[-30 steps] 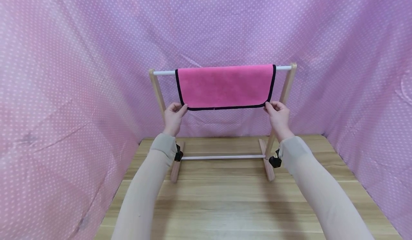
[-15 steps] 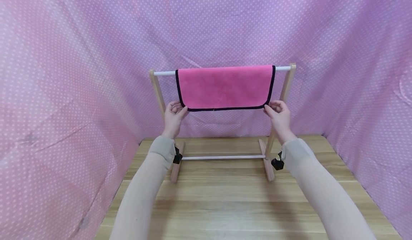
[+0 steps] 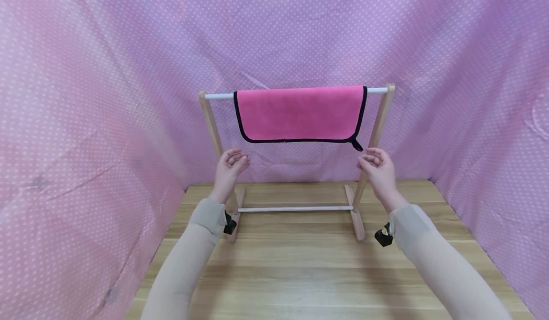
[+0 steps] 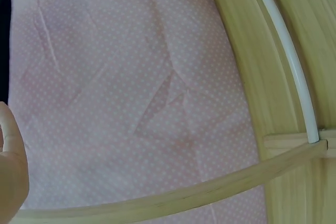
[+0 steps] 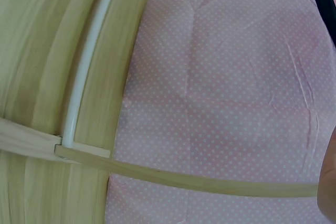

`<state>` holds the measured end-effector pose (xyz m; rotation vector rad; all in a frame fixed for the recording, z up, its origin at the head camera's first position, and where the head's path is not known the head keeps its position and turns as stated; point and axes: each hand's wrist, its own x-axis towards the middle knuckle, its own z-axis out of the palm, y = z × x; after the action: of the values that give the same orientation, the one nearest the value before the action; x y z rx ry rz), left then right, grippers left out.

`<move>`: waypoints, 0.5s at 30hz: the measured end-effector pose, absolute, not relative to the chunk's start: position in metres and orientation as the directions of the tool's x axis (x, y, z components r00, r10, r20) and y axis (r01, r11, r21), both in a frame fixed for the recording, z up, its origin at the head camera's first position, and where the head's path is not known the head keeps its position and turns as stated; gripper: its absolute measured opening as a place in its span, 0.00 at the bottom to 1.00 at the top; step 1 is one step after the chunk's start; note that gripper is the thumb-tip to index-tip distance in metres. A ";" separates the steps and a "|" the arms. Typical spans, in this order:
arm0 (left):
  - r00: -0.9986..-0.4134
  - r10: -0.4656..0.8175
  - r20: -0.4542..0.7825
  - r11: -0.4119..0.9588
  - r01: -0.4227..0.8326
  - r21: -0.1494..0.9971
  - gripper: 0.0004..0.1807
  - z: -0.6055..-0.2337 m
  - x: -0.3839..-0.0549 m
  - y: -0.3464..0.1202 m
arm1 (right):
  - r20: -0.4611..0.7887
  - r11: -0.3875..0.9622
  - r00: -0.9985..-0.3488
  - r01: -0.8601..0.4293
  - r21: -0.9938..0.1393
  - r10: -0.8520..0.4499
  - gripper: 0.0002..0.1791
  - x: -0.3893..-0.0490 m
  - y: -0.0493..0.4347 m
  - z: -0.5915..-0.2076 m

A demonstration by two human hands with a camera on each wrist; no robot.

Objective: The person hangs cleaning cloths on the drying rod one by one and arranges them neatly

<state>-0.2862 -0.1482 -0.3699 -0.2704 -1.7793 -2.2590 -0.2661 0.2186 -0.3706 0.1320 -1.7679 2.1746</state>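
Note:
A pink towel [image 3: 300,115] with black edging hangs folded over the white top bar [image 3: 220,97] of a wooden rack [image 3: 377,119]. From its lower right corner a small black loop [image 3: 357,144] sticks out. My left hand [image 3: 229,167] is just below the towel's lower left corner, fingers loosely bent and holding nothing. Below the loop, my right hand [image 3: 379,170] is likewise free, thumb near the fingertips. Only part of the left hand [image 4: 13,161] shows in the left wrist view, and a sliver of the right hand [image 5: 328,182] in the right wrist view.
The rack's feet [image 3: 357,220] stand on a wood-grain table [image 3: 296,272], joined by a white lower bar [image 3: 296,209]. Pink dotted cloth [image 3: 296,34] surrounds the table at the back and both sides. Each wrist carries a black camera [image 3: 383,235].
Both hands have let go of the towel's lower corners and drawn down and outward. The black loop at the right corner now shows. The towel stays on the bar.

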 end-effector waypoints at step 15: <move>-0.927 -0.003 0.376 -0.229 0.366 0.902 0.12 -0.387 -0.235 -0.151 | 0.421 0.083 -0.907 -0.417 -0.905 0.031 0.16 -0.225 0.233 -0.398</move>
<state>-0.2353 -0.1506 -0.3875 -0.4353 -1.7804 -2.2486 -0.2245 0.2334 -0.3983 0.3832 -2.0363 1.8863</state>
